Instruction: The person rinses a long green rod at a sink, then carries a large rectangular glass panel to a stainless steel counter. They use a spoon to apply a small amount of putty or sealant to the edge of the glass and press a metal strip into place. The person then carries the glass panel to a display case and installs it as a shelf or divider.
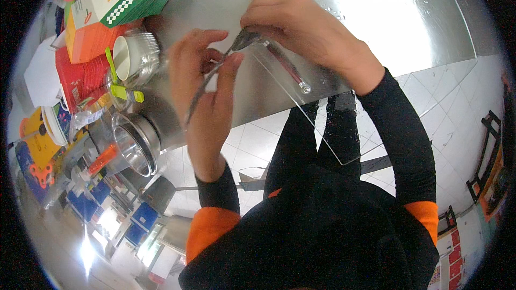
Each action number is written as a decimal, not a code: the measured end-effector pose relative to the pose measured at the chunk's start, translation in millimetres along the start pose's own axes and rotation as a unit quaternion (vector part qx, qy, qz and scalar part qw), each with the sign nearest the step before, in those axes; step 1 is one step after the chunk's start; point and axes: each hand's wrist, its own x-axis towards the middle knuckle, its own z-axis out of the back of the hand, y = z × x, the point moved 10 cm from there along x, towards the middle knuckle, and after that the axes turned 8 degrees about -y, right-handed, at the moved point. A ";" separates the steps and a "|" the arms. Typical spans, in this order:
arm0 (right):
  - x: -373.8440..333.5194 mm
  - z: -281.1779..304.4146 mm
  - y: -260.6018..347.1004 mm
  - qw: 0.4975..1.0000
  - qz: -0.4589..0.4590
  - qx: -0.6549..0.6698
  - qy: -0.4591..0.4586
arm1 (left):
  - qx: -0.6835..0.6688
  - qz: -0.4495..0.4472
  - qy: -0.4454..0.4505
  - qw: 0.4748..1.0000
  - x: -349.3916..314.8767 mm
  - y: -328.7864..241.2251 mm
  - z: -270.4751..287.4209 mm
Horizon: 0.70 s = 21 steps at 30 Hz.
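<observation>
Above the metal table, both my hands are closed on one metal spoon (244, 40). My left hand (201, 83) has its thumb and fingers around the handle, which slants down past the palm. My right hand (295, 27) pinches the bowl end, and its fingers partly cover that end. Close below the right hand, a thin dark red strip with a round metal end (306, 89) lies by a clear flat sheet (348, 160). The sheet's corner juts past the table's near edge.
Left on the table (177, 129) are stacked paper cups (122, 59), folded green and orange cartons (123, 5), red packets (88, 72), a lime-green utensil (126, 94) and a steel container (141, 145). Water drops wet the tabletop. Tiled floor (244, 142) shows below.
</observation>
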 end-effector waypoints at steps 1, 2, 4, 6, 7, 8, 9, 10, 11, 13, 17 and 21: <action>-0.4 -0.4 0.3 1.000 0.002 0.004 0.002 | 0.004 -0.003 0.009 1.000 -0.2 6.5 -8.2; -0.7 -0.8 0.2 1.000 0.005 0.008 0.004 | 0.009 -0.006 0.018 1.000 -1.9 11.3 -14.5; -2.1 -1.3 -1.3 1.000 0.003 0.010 0.010 | -0.014 0.029 0.002 0.999 -6.3 24.0 -19.1; -3.1 -2.1 -1.8 1.000 -0.003 0.011 0.016 | -0.020 0.033 -0.007 0.999 -7.7 28.6 -21.2; -3.7 -1.3 -1.5 1.000 -0.005 0.008 0.017 | -0.016 0.020 -0.009 1.000 -7.3 27.7 -21.5; -4.4 -0.4 -0.8 1.000 -0.007 0.005 0.018 | -0.012 0.007 -0.011 1.000 -6.5 26.4 -21.3; -4.4 0.7 -0.5 1.000 -0.009 0.002 0.017 | -0.010 -0.001 -0.002 1.000 -4.8 25.3 -22.6; -5.0 2.0 -0.3 1.000 -0.007 -0.006 0.011 | -0.009 -0.009 0.006 1.000 -2.9 24.5 -23.5; -6.4 2.7 -0.3 1.000 -0.004 -0.014 0.006 | -0.008 -0.017 0.014 1.000 -1.0 24.1 -24.2; -9.7 3.3 -0.3 0.999 -0.011 -0.034 -0.005 | -0.004 -0.041 0.037 0.998 3.3 24.3 -25.5; -22.4 0.2 3.1 0.995 -0.067 -0.053 -0.048 | -0.034 -0.078 0.049 0.995 6.5 25.7 -25.2; -31.0 5.1 0.8 0.986 -0.118 -0.053 -0.109 | -0.115 -0.014 0.066 0.991 2.1 33.9 -34.1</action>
